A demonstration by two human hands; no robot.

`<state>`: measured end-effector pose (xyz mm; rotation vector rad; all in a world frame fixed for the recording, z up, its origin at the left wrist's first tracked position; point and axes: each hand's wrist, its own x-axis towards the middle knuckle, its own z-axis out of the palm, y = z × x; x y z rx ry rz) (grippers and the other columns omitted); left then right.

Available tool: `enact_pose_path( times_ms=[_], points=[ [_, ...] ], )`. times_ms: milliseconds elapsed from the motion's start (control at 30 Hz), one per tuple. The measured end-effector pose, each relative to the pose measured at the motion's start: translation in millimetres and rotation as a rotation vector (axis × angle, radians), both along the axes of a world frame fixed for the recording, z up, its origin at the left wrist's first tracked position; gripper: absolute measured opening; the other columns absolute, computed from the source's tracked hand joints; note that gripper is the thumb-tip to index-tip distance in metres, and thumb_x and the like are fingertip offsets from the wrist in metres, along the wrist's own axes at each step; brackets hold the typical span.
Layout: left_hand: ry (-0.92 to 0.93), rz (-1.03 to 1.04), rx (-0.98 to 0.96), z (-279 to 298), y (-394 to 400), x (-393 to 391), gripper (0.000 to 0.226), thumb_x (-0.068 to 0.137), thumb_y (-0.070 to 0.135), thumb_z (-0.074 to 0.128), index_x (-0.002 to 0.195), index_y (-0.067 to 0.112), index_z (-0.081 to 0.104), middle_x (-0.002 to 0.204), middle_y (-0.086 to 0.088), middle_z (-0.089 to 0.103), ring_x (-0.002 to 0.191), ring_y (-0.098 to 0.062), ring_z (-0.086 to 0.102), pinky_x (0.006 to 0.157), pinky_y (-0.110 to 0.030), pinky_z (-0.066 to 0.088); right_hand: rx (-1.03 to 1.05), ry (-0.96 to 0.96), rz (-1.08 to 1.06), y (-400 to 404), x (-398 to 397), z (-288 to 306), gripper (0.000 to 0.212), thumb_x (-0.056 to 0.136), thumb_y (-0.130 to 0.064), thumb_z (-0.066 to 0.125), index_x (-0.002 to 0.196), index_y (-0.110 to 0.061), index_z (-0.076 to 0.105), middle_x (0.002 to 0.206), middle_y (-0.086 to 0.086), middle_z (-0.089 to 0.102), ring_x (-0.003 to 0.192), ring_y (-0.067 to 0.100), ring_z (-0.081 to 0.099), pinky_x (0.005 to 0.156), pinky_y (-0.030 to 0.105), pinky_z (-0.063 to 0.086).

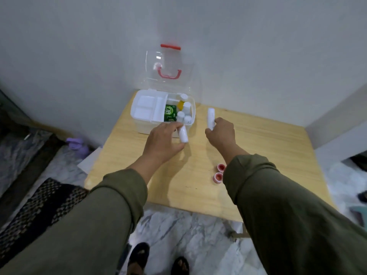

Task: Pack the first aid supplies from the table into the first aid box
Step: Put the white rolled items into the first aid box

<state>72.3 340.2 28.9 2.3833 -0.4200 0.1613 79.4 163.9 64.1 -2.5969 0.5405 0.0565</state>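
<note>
Box (143, 124) at the table's (278, 155) far-left corner already holds several bottles; left hand (164, 139) grasps another bottle (183, 134), right hand (220, 132) grasps a tube (210, 117). Two tape rolls (219, 172) wait near the front edge.

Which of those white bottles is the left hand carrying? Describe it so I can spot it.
Start at the open first aid box at the table's far edge. Just in front of its right end, the left hand holds a white bottle. Unlike the bottles standing inside, it hangs tilted outside the box.
</note>
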Motion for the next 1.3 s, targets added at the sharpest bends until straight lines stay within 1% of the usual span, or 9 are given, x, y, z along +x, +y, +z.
enact_pose_path(
  times_ms=[133,300,467,567,633,800,933,1067,1300],
  points=[
    [-0.071,-0.002,-0.029,28.2,19.5,18.4,0.05,0.07,0.024,0.076,0.117,0.017,0.061,0.105,-0.003,0.066,0.1,-0.023,0.057,0.084,-0.033,0.042,-0.023,-0.085,-0.062,12.9,4.5,29.7,0.03,0.087,-0.02,0.055,0.109,0.0,0.059,0.107,0.016,0.065,0.098,0.031,0.06,0.074,0.032,0.044],
    [-0.119,0.03,0.006,49.3,56.1,45.5,0.045,0.068,0.024,0.075,0.112,0.021,0.063,0.117,0.001,0.063,0.116,-0.025,0.05,0.09,-0.035,0.039,0.005,-0.144,-0.115,45.2,15.9,47.5,0.015,0.083,-0.022,0.055,0.083,-0.007,0.056,0.08,0.009,0.057,0.071,0.024,0.05,0.048,0.025,0.029],
    [-0.046,0.037,0.073,50.8,90.5,72.5,0.044,0.071,0.031,0.076,0.112,0.025,0.061,0.125,0.003,0.058,0.123,-0.022,0.043,0.092,-0.036,0.033,0.089,-0.179,-0.153,84.4,31.8,42.5,0.024,0.083,-0.024,0.058,0.1,-0.007,0.063,0.089,0.007,0.064,0.08,0.022,0.054,0.063,0.029,0.039],
    [0.033,0.004,0.098,46.7,105.1,87.7,0.043,0.074,0.032,0.074,0.114,0.026,0.06,0.126,0.005,0.058,0.124,-0.022,0.042,0.095,-0.038,0.033,0.091,-0.178,-0.154,105.1,42.1,28.4,0.035,0.082,-0.028,0.059,0.114,-0.014,0.058,0.104,0.006,0.066,0.103,0.025,0.053,0.08,0.034,0.048],
    [0.083,-0.031,0.118,42.4,112.6,96.1,0.045,0.075,0.033,0.073,0.117,0.027,0.059,0.127,0.006,0.058,0.125,-0.022,0.042,0.098,-0.038,0.032,0.066,-0.173,-0.147,115.8,48.6,21.1,0.038,0.082,-0.028,0.058,0.118,-0.016,0.055,0.105,0.005,0.064,0.111,0.025,0.047,0.087,0.033,0.042],
    [0.181,-0.047,0.147,28.6,126.2,114.5,0.056,0.076,0.036,0.072,0.127,0.028,0.051,0.123,0.009,0.06,0.121,-0.019,0.044,0.099,-0.038,0.034,0.003,-0.165,-0.136,136.7,63.0,10.2,0.036,0.081,-0.031,0.06,0.114,-0.019,0.052,0.091,-0.001,0.048,0.111,0.025,0.045,0.088,0.034,0.034],
    [0.269,-0.058,0.116,19.2,130.1,122.6,0.064,0.074,0.038,0.073,0.13,0.029,0.043,0.121,0.011,0.061,0.12,-0.018,0.045,0.102,-0.039,0.036,-0.031,-0.16,-0.156,146.0,74.4,-2.9,0.035,0.078,-0.032,0.06,0.109,-0.018,0.049,0.104,0.004,0.059,0.107,0.026,0.047,0.086,0.036,0.032],
    [0.288,-0.085,0.093,16.1,130.5,126.4,0.062,0.074,0.039,0.074,0.128,0.029,0.045,0.123,0.008,0.06,0.119,-0.019,0.047,0.101,-0.039,0.038,-0.091,-0.141,-0.14,152.2,81.6,-10.4,0.035,0.079,-0.035,0.061,0.107,-0.017,0.05,0.109,0.005,0.06,0.11,0.029,0.047,0.094,0.043,0.036],
    [0.312,-0.103,0.106,13.6,133.3,132.0,0.06,0.074,0.037,0.076,0.127,0.029,0.05,0.127,0.006,0.059,0.12,-0.018,0.046,0.099,-0.037,0.038,-0.208,-0.118,-0.122,156.6,85.8,-16.8,0.037,0.081,-0.038,0.059,0.108,-0.012,0.055,0.11,0.009,0.061,0.113,0.029,0.047,0.094,0.044,0.038]
  ],
)
